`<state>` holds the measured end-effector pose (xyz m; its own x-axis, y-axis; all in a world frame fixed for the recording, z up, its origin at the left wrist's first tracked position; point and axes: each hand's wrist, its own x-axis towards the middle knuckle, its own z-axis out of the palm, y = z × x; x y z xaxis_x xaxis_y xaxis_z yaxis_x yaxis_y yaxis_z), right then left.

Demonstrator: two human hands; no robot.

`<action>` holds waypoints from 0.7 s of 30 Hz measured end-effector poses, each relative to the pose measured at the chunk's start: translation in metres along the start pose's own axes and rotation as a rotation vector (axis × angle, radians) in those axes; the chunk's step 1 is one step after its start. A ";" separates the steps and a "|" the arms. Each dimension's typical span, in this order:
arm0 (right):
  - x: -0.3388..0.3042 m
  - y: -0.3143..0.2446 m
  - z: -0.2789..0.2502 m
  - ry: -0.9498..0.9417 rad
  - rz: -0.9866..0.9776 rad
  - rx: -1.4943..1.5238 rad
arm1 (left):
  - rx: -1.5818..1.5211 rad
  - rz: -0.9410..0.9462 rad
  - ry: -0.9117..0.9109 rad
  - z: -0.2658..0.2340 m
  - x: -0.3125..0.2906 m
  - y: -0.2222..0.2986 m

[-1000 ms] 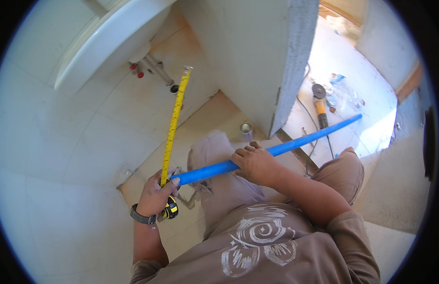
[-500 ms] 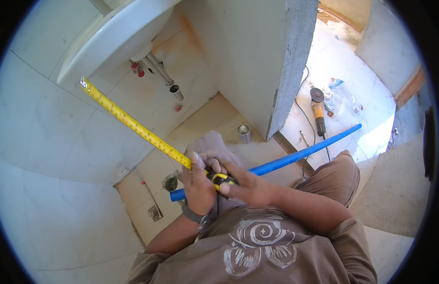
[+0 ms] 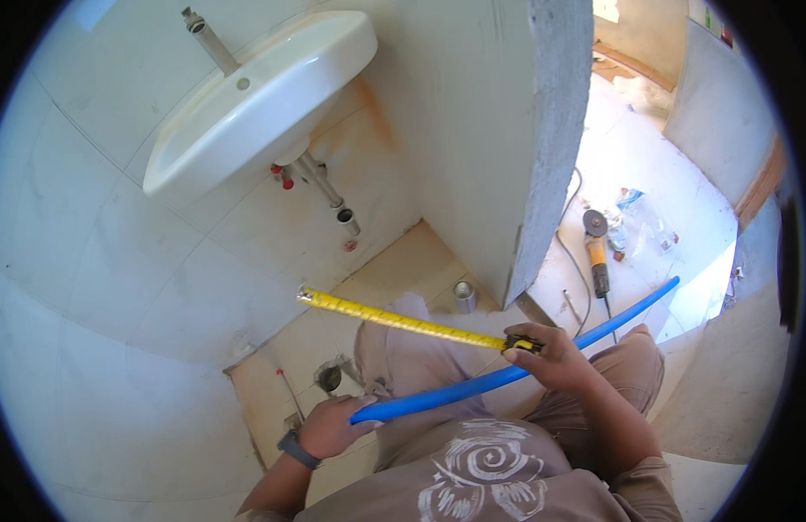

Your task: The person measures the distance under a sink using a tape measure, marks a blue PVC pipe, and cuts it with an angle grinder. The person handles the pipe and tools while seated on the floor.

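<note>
My left hand, with a dark wristband, is closed around the near left end of a long blue pipe. The pipe runs across my lap and out over the doorway to the right. In my right hand sits a black and yellow tape measure, held just above the pipe. Its yellow blade is pulled out toward the left, and the hooked tip hangs free over my knee.
A white washbasin with an open drain pipe is on the wall ahead. A small tin can stands by the partition wall. An angle grinder with its cord lies beyond the doorway. Near my left knee is a floor hole.
My hands have moved apart: the left has gone from the tape to the pipe's end, the right has carried the tape measure rightward. Less blade is out, and the view has tilted up.
</note>
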<state>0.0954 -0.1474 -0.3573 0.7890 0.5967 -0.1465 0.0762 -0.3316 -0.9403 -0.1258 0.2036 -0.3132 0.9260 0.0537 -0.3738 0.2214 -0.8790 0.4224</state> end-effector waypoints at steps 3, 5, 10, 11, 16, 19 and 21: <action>0.008 -0.003 0.003 0.000 -0.046 -0.052 | -0.479 0.060 0.151 -0.011 0.007 -0.013; 0.014 -0.005 0.004 -0.033 -0.083 -0.071 | -0.523 -0.001 0.296 -0.029 0.021 -0.030; 0.035 -0.005 0.009 -0.084 -0.138 -0.239 | -0.916 -0.184 0.576 -0.024 0.056 -0.069; 0.037 -0.005 0.010 -0.071 -0.113 -0.222 | -0.921 -0.070 0.635 -0.016 0.059 -0.075; 0.043 -0.006 0.011 -0.080 -0.039 -0.271 | -1.079 0.000 0.742 0.010 0.062 -0.083; 0.045 -0.010 0.017 -0.075 -0.086 -0.310 | -1.107 0.079 0.707 0.006 0.058 -0.082; 0.047 -0.012 0.022 -0.057 -0.067 -0.324 | -1.058 0.057 0.694 0.002 0.056 -0.081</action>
<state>0.1179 -0.0988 -0.3595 0.7409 0.6620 -0.1135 0.3236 -0.4999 -0.8034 -0.0924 0.2765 -0.3698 0.8365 0.5464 0.0415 0.0145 -0.0978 0.9951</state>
